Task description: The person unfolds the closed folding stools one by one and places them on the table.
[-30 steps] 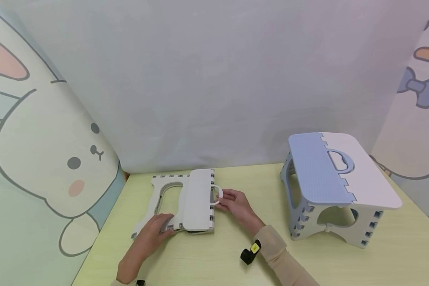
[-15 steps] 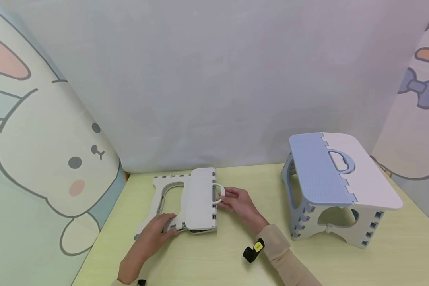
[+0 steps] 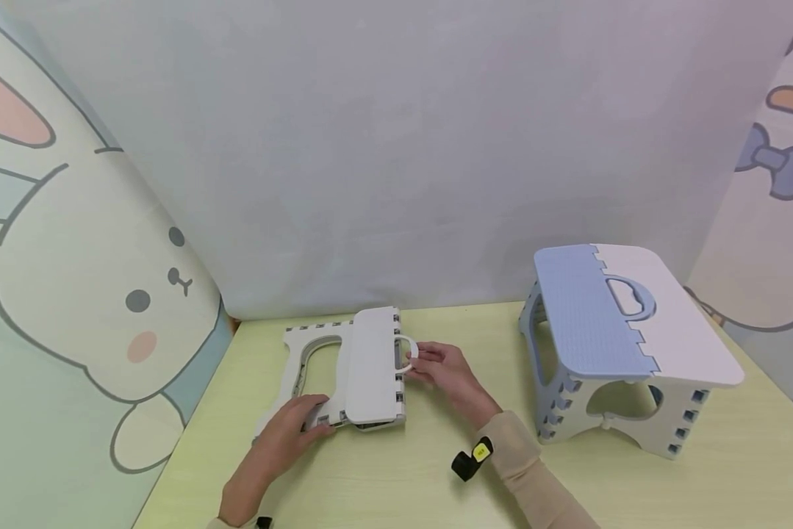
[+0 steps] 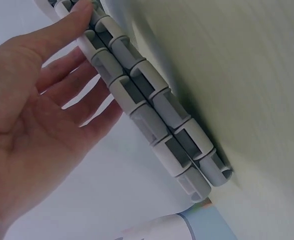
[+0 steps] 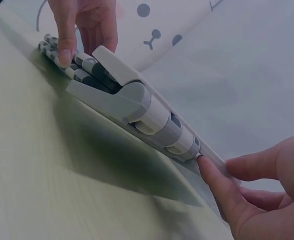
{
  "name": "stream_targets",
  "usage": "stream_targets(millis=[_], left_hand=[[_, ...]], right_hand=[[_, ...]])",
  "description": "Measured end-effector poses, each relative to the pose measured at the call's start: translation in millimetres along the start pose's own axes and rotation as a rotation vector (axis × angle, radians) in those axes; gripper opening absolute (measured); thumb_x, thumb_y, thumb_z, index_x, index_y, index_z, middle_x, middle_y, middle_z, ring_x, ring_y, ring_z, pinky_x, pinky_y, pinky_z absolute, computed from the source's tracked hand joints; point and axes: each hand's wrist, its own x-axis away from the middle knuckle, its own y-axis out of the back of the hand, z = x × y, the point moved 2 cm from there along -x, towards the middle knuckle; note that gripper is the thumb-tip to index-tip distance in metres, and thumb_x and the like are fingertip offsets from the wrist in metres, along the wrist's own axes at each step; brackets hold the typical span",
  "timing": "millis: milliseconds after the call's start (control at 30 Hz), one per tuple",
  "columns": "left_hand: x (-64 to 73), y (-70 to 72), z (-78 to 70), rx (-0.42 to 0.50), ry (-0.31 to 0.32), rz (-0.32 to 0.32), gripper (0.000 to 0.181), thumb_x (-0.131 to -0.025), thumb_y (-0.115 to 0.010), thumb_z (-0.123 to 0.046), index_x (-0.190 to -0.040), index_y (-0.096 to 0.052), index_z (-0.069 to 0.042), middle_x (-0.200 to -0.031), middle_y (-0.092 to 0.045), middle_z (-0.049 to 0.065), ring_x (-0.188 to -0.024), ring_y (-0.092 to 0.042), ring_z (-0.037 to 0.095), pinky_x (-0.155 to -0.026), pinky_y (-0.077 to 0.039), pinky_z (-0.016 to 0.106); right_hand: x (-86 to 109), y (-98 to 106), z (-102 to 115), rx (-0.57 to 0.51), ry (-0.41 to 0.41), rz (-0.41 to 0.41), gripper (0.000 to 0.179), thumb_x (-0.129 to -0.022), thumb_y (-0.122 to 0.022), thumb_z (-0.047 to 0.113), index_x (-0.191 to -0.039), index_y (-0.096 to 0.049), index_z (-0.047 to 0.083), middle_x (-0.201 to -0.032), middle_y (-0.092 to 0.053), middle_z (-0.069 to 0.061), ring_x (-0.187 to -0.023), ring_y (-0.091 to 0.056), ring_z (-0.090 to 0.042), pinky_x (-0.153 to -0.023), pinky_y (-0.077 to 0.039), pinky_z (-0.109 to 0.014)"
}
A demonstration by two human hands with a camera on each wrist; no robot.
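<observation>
Folded stool (image 3: 372,367), lower centre, runs left-right between my left hand (image 3: 286,433), clamped on its near edge, and right hand (image 3: 445,367), pinching its handle (image 3: 411,341).

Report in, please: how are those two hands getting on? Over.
Left hand gripping folded white stool by its near edge. Right hand pinching its handle. Blue-and-white stool standing open to the right, clear of both hands.

Person's left grip (image 3: 285,438), at seven o'clock, aimed toward one: thumb opposed to fingers, pinching. Person's right grip (image 3: 449,372), at five o'clock, aimed toward ten: thumb and fingertips pinching.
</observation>
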Motion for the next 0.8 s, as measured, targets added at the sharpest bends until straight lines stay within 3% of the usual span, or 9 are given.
stream_targets(millis=[533,800], left_hand=[[1.0,-0.3,-4.5,-0.01,-0.101,-0.058,0.044,-0.082,-0.086,-0.012,-0.121,-0.069,-0.001,-0.121,-0.07,0.013,-0.114,-0.065,0.031,-0.095,-0.054,0.046],[1.5,-0.1,-7.4,-0.031,-0.137,-0.074,0.045,-0.081,-0.087,-0.013,-0.121,-0.069,-0.001,-0.119,-0.07,0.013,-0.109,-0.066,0.028,-0.09,-0.056,0.043]], right_hand=[[1.7,2,14,0.013,0.005,0.003,0.043,-0.097,-0.063,-0.009,-0.139,-0.052,-0.013,-0.126,-0.063,-0.032,-0.101,-0.071,-0.025,-0.09,-0.058,-0.035],[2.5,2,18,0.023,0.01,-0.01,0.043,-0.097,-0.063,-0.008,-0.139,-0.053,-0.013,-0.125,-0.064,-0.031,-0.106,-0.07,-0.031,-0.093,-0.058,-0.039]])
